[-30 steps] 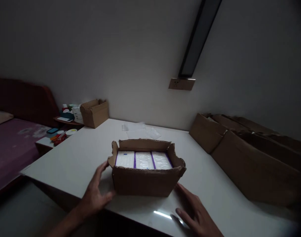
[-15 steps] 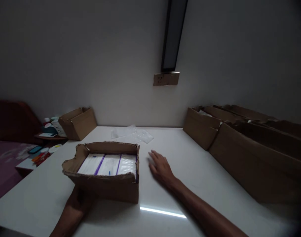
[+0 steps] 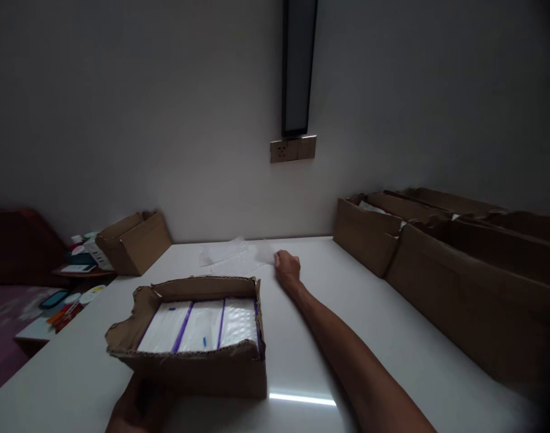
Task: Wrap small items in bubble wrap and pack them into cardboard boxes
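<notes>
An open cardboard box (image 3: 221, 379) with torn upper edges is in front of me. White packs with purple edges (image 3: 201, 325) lie side by side in it, under clear plastic. My left hand (image 3: 137, 406) is at the box's lower front left, against its wall; deep shadow hides most of its fingers. Farther off, my right hand (image 3: 287, 264) is closed, pinching the right end of a clear piece of bubble wrap (image 3: 265, 252). More clear plastic sheets (image 3: 225, 255) lie flat just to its left, close to the wall.
Several open cardboard boxes (image 3: 455, 288) line the right side of the white table (image 3: 302, 355). A smaller box (image 3: 139, 243) is at the far left corner. Beyond the left edge are a phone (image 3: 79, 268) and small containers. A wall socket (image 3: 293, 149) is above the table.
My right hand has reached forward from the open table to the bubble wrap and closed on it. My left hand stays by the box. The view has shifted slightly.
</notes>
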Action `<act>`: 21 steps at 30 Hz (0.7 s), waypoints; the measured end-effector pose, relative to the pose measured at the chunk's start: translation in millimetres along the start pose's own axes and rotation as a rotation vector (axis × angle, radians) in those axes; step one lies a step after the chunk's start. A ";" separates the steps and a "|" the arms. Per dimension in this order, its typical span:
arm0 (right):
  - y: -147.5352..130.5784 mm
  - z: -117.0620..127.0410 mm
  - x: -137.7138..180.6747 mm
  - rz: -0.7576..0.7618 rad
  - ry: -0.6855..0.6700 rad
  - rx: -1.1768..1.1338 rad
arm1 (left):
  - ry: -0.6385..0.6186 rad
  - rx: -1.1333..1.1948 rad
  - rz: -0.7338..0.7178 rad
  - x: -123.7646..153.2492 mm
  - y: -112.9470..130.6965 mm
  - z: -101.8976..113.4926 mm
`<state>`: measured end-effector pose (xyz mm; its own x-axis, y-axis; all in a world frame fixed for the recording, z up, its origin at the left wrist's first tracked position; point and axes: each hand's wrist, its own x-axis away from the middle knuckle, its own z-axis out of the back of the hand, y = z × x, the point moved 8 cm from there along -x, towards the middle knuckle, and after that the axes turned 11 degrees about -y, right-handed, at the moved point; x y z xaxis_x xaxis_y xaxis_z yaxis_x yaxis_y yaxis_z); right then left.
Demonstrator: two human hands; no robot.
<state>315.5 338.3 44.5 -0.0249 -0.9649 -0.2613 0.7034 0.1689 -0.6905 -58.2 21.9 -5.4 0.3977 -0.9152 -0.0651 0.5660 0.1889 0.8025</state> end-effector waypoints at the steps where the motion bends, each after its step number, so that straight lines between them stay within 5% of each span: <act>1: 9.7 9.5 5.1 -0.062 0.037 -0.065 | 0.000 0.016 -0.001 0.2 1.4 0.4; 6: 55.2 67.2 65.8 -0.252 0.136 -0.416 | -0.080 0.102 -0.039 -4.3 3.0 1.0; 11: 82.9 133.1 171.6 -0.354 0.096 -0.663 | -0.164 0.092 -0.025 -11.0 -8.2 -0.2; 17: 74.8 155.6 301.2 -0.538 -0.278 -0.739 | -0.128 0.088 -0.006 -5.5 3.5 -5.3; 21: 45.2 152.5 320.5 -0.380 -0.496 -0.549 | -0.153 0.113 -0.009 1.1 25.7 -18.5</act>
<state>447.7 6.0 32.4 0.2154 -0.9309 0.2949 0.2602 -0.2363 -0.9362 -29.8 32.3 4.2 0.2736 -0.9618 0.0116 0.4809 0.1472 0.8643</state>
